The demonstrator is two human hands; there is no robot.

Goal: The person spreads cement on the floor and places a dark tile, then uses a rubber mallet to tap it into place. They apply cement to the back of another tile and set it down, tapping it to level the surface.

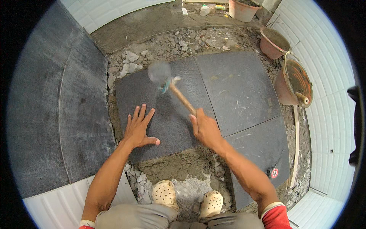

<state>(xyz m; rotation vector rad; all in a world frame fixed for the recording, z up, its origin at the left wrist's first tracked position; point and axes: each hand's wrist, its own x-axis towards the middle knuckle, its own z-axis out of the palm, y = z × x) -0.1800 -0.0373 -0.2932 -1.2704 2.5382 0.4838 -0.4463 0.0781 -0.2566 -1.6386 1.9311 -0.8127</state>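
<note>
My right hand [206, 128] is wrapped round the wooden handle of a mallet [183, 99]. Its grey head, smeared by motion, hangs over the far left part of a dark grey floor tile [173, 129]; whether it touches the tile I cannot tell. Something pale and bluish is tied or stuck where handle and head meet. With fingers spread, my left hand [139, 128] lies flat on the same tile, near its left edge. Another dark floor tile [238, 87] adjoins on the right, and a third tile [259, 152] lies nearer, partly under my right forearm.
Wet mortar [171, 166] and rubble border the tiles. Along the right stand a bucket [286, 84] with a trowel handle [302, 98] at its rim and a mortar tub [272, 44]. Another tub [244, 10] is at the back. A pale strip [295, 149] lies beside the right tiles.
</note>
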